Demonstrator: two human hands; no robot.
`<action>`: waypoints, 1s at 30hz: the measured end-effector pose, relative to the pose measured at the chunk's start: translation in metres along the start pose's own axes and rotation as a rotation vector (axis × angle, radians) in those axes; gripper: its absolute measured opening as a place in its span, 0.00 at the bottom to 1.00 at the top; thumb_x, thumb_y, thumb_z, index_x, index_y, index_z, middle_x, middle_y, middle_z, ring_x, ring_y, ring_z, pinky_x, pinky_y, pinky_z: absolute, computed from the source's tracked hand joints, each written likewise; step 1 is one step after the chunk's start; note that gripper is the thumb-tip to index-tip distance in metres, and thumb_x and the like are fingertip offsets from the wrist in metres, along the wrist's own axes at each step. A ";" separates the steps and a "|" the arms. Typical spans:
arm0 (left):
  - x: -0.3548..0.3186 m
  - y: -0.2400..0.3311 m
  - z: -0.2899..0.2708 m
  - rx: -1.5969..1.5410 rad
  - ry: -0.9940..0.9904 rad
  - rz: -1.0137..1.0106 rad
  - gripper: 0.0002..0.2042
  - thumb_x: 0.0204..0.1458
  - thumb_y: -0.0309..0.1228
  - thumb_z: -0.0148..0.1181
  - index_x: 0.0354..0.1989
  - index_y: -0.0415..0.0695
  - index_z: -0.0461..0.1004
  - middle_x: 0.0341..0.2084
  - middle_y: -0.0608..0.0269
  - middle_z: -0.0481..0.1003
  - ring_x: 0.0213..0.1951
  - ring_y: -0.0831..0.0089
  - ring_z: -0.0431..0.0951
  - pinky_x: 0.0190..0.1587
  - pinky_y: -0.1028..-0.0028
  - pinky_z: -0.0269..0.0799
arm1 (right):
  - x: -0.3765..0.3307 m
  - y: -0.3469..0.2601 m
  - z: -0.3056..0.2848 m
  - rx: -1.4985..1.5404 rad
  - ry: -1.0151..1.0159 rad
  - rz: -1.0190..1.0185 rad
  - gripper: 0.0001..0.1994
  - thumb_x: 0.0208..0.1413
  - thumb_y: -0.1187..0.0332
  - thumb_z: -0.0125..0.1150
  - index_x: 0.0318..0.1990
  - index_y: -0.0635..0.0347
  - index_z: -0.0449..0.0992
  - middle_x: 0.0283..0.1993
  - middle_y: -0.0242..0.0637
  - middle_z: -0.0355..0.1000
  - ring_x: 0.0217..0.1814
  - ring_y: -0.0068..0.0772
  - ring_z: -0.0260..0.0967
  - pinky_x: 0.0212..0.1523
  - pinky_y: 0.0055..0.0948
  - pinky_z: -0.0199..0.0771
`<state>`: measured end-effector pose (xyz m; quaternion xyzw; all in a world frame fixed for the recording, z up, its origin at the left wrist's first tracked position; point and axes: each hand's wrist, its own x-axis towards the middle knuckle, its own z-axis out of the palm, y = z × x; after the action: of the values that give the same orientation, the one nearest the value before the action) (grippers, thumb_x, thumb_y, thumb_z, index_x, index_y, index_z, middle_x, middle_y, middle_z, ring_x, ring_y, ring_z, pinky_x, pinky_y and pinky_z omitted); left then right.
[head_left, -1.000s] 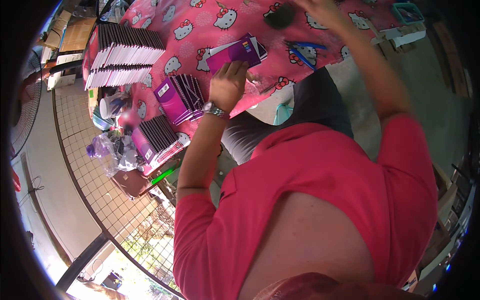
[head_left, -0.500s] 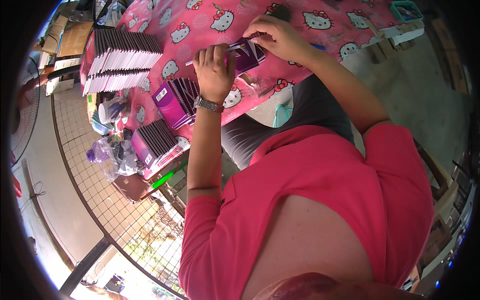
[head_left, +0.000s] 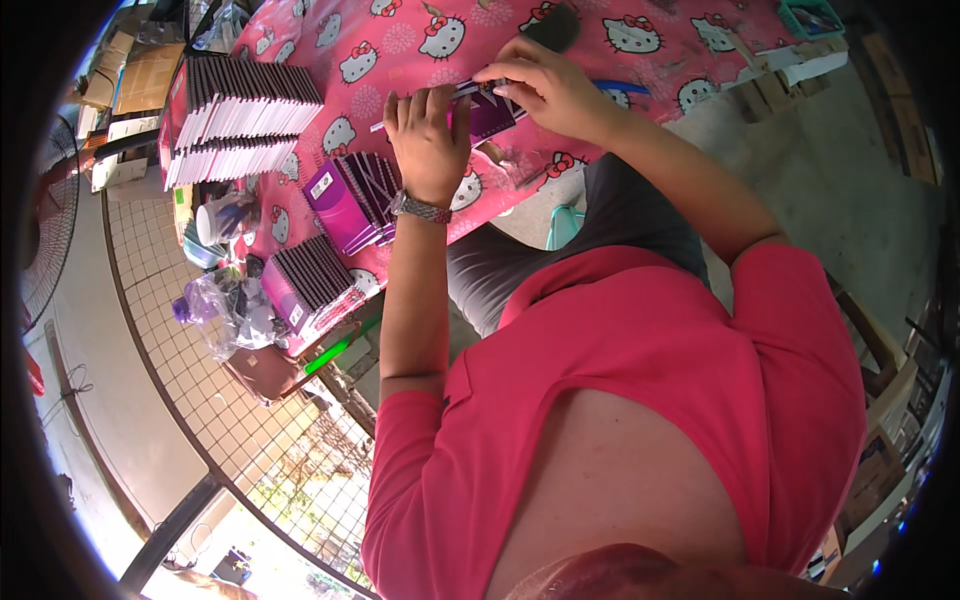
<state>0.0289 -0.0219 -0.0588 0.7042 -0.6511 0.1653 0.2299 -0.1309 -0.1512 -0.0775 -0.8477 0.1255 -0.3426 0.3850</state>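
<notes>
Though well apart from right hand (head_left: 552,90), teal basket (head_left: 797,28) of small items (head_left: 820,16)

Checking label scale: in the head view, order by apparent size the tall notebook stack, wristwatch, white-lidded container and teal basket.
1. Tall notebook stack
2. White-lidded container and teal basket: too close to rank
3. Wristwatch

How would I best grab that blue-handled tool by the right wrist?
Probably by the slim blue handle, coming from the picture's right: that end sticks out past the right hand, while hand and wrist hide the rest.
</notes>
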 end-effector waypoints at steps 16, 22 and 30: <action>-0.002 0.007 -0.001 -0.051 -0.078 0.016 0.12 0.54 0.31 0.60 0.46 0.46 0.71 0.39 0.62 0.75 0.44 0.59 0.73 0.62 0.51 0.56 | 0.036 0.014 -0.023 -0.026 -0.231 0.266 0.18 0.59 0.57 0.60 0.52 0.56 0.71 0.46 0.43 0.76 0.47 0.45 0.75 0.46 0.38 0.73; 0.000 0.012 -0.004 0.097 -0.043 -0.048 0.14 0.50 0.34 0.65 0.44 0.47 0.73 0.38 0.62 0.74 0.45 0.58 0.72 0.61 0.53 0.58 | 0.037 0.110 -0.033 -0.865 -0.416 0.131 0.28 0.53 0.47 0.64 0.56 0.52 0.71 0.56 0.40 0.72 0.63 0.37 0.66 0.58 0.40 0.69; -0.005 -0.010 0.002 -0.043 -0.080 -0.187 0.18 0.43 0.46 0.72 0.37 0.48 0.77 0.38 0.63 0.74 0.45 0.57 0.71 0.49 0.55 0.64 | 0.066 0.016 -0.044 0.621 -0.754 0.395 0.23 0.51 0.62 0.65 0.56 0.58 0.74 0.51 0.33 0.71 0.58 0.26 0.64 0.60 0.28 0.62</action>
<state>0.0378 -0.0188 -0.0642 0.7629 -0.5945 0.1008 0.2333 -0.1119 -0.2185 -0.0369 -0.7184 0.0281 0.0441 0.6937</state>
